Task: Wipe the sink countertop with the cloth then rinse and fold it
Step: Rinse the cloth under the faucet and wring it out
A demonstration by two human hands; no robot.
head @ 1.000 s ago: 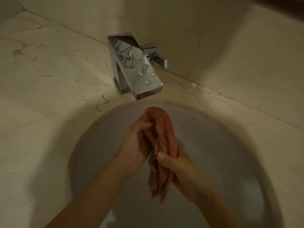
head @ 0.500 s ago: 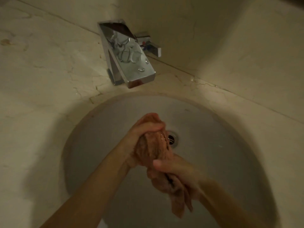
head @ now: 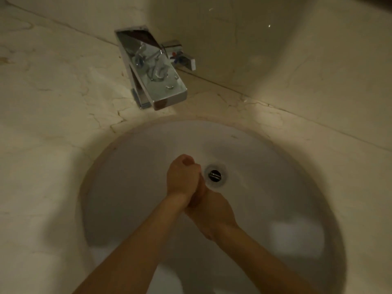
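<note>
Both my hands are pressed together over the white sink basin [head: 275, 166], just left of the drain [head: 215, 175]. My left hand [head: 182, 177] is a closed fist on top, and my right hand [head: 214, 211] is wrapped underneath it. The reddish-brown cloth [head: 200, 190] is bunched up inside both hands. Only a thin dark sliver of it shows between them; the rest is hidden. No water runs from the chrome faucet [head: 152, 71].
The square faucet stands on the beige marble countertop [head: 53, 102] behind the basin, with its handle [head: 180, 57] to the right. A marble wall [head: 275, 49] rises behind it. Water drops sit on the spout.
The cloth hung loose below my hands a second ago. It is now squeezed into a tight bunch inside both fists, which have closed over it near the drain.
</note>
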